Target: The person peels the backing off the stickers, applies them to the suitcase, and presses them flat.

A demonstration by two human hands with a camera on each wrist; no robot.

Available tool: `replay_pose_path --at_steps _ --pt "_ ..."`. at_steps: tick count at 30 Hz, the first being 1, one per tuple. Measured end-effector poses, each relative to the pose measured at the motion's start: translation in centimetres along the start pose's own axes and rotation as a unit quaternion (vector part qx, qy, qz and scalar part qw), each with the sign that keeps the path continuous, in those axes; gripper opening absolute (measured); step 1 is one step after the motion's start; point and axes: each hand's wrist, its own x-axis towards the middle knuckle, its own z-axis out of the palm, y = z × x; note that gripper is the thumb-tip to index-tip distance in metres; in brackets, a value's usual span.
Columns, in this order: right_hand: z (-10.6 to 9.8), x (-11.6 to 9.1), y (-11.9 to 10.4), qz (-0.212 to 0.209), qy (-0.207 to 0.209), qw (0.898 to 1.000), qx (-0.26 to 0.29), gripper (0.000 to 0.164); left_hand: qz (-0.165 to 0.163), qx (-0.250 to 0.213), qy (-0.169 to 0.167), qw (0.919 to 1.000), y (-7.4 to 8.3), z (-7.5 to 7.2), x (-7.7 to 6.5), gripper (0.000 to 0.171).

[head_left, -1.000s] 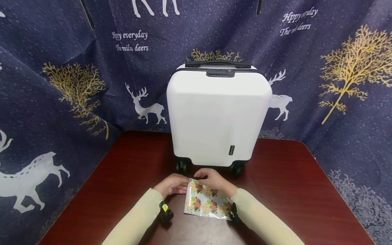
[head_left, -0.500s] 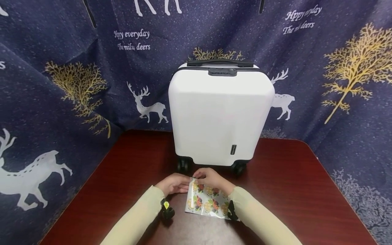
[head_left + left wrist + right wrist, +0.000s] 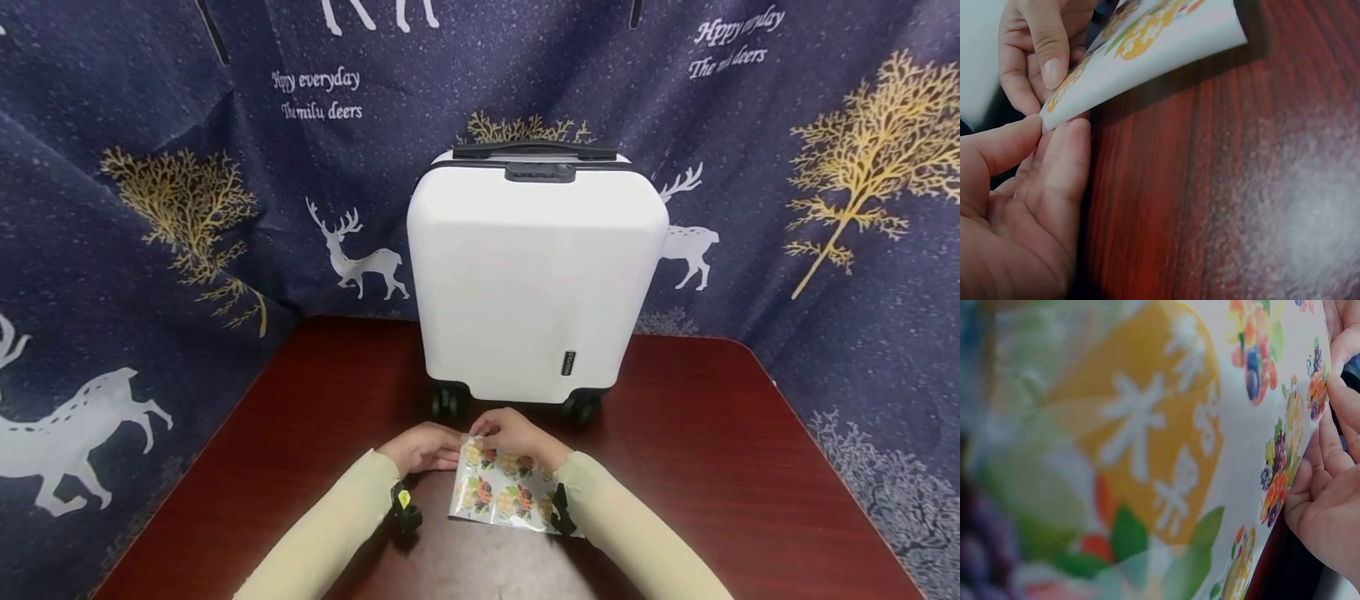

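Note:
A glossy white sticker sheet (image 3: 487,505) with repeated fruit pictures lies low over the table, in front of the suitcase. My left hand (image 3: 426,450) pinches its upper left corner between thumb and fingertips. Beside that corner, my right hand (image 3: 519,440) grips the top edge, forearm crossing over the sheet's right part. In the left wrist view the right thumb (image 3: 1052,74) presses on the printed face, and the sheet (image 3: 1172,56) slants up off the wood. Yellow labels with white characters fill much of the right wrist view, close on the sheet (image 3: 1238,447).
A white suitcase (image 3: 536,283) with black wheels and a black top handle stands upright behind the hands. Both rest on a dark red wooden table (image 3: 697,467). A blue deer-patterned cloth (image 3: 285,167) hangs behind and at both sides.
The right fingers have drawn together at the sheet's top left corner, close to the left fingertips. Otherwise the sheet and suitcase keep their places, with only a slight shift of the head view.

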Motion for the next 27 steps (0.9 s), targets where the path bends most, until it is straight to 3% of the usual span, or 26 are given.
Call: replay_pose_path --at_steps 9,13,18,27 --pt "-1.0 -0.1 -0.5 -0.015 -0.025 0.999 -0.038 0.015 0.003 0.022 -0.049 0.9986 0.0 -0.7 0.6 0.031" --pt "-0.4 0.1 -0.3 0.004 -0.018 0.999 -0.027 0.016 -0.008 0.021 -0.063 0.9978 -0.1 -1.1 0.8 0.026" --pt "0.1 0.3 0.1 0.009 -0.003 1.0 -0.01 0.014 -0.028 0.016 -0.048 0.9983 0.0 -1.2 0.6 0.016" --pt "0.3 0.1 0.2 0.005 0.006 1.0 -0.009 0.011 -0.038 0.016 -0.034 0.9986 0.3 -0.9 0.3 0.015"
